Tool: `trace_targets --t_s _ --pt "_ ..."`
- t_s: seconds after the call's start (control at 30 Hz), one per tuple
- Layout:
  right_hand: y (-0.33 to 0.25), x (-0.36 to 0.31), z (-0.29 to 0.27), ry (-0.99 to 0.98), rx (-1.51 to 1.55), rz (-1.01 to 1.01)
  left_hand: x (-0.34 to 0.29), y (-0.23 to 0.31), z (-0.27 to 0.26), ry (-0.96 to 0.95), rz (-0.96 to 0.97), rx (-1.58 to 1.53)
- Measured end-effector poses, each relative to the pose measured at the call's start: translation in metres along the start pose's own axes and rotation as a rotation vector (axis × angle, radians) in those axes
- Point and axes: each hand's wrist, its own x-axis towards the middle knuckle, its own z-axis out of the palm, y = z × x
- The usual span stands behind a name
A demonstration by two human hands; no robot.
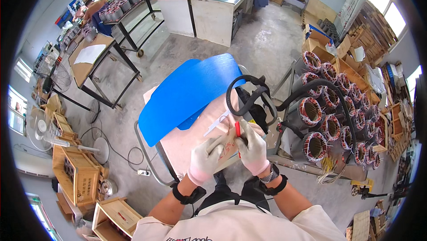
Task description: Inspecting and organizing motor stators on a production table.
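Right hand [252,148] closed around red tool [237,129] over pink cover [178,150], left hand [205,157] half curled alongside, its hold impossible to tell, white strip [216,123] just beyond, blue sheet [189,95] behind.

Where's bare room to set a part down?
Pink work surface: a patch between the blue sheet and the left hand. Grey floor: between the blue sheet and the green-topped bench. Crowded: right side, with packed stators and black hose.
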Motion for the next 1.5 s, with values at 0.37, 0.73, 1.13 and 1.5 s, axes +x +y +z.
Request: trace_targets --t_s 0.37,0.73,1.13,1.5 --pt "0.031 -0.050 0.063 -0.373 -0.071 -0.047 0.009 -0.054 -0.065 0.490 -0.155 -0.165" --pt "0.021 -0.047 0.088 -0.567 -0.275 0.021 -0.024 -0.063 -0.087 0.518 -0.180 0.061" --pt "-0.028 -0.003 0.072 -0.418 0.331 0.271 -0.013 -0.032 -0.040 0.266 -0.010 0.290" --pt "-0.025 -0.007 0.063 -0.378 0.244 0.203 -0.009 -0.035 -0.029 0.234 -0.048 0.129"
